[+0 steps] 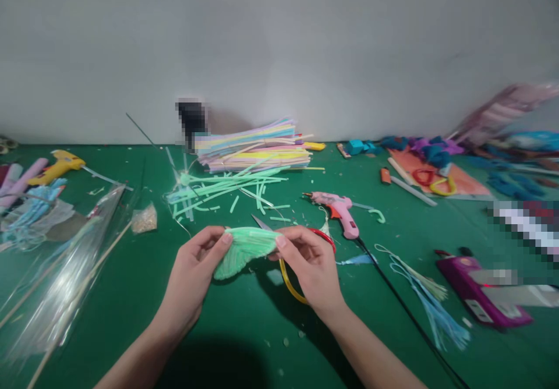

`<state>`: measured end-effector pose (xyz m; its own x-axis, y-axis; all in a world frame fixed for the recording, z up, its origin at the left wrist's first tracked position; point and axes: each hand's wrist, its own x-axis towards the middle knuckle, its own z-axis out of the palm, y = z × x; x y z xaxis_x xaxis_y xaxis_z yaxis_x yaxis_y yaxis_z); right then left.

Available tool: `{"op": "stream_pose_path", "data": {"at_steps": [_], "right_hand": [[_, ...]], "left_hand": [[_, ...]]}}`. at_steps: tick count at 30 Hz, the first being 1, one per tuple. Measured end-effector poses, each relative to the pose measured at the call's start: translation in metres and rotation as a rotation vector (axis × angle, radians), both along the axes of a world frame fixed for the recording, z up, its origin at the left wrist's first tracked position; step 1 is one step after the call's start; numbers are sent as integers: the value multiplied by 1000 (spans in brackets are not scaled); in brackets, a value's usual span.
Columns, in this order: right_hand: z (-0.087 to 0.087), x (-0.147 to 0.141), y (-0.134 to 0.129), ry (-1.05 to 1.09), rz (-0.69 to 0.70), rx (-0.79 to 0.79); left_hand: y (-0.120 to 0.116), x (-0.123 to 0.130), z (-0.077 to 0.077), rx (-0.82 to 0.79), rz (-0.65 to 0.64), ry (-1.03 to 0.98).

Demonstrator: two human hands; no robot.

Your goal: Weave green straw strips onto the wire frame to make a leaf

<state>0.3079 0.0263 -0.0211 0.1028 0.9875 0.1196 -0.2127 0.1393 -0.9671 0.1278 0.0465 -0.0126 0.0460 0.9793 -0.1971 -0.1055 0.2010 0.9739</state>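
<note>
A mint-green fan-shaped piece (244, 252), made of pipe cleaners laid side by side, is held above the green table. My left hand (196, 267) pinches its left upper edge between thumb and fingers. At the opposite end, my right hand (312, 264) pinches the same straight edge. Scissors (289, 282) with red and yellow handles lie beneath my right hand, partly hidden by it, with a blade tip showing behind the piece. Loose green pipe cleaners (231, 188), some cut short, are scattered just beyond my hands.
A bundle of pastel pipe cleaners (257, 147) lies by the wall. To the right are a pink glue gun (336, 205) with a black cord, tassels (437, 301) and a purple box (476, 296). Clear plastic sleeves (82, 272) and a yellow glue gun (61, 168) lie left.
</note>
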Motion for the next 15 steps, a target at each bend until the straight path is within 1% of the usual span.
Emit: {"op": "stream_pose_path", "data": {"at_steps": [3, 5, 8, 11, 15], "right_hand": [[-2, -2, -2, -49, -51, 95], [-3, -3, -3, -69, -53, 116], [-2, -2, -2, -64, -20, 75], [-1, -2, -1, -48, 11, -2], [-1, -3, 0, -92, 5, -38]], "left_hand": [[-1, 0, 1, -16, -26, -76], [-1, 0, 1, -43, -44, -127], [-2, 1, 2, -67, -52, -159], [-1, 1, 1, -66, -42, -139], [-2, 1, 0, -70, -47, -104]]}}
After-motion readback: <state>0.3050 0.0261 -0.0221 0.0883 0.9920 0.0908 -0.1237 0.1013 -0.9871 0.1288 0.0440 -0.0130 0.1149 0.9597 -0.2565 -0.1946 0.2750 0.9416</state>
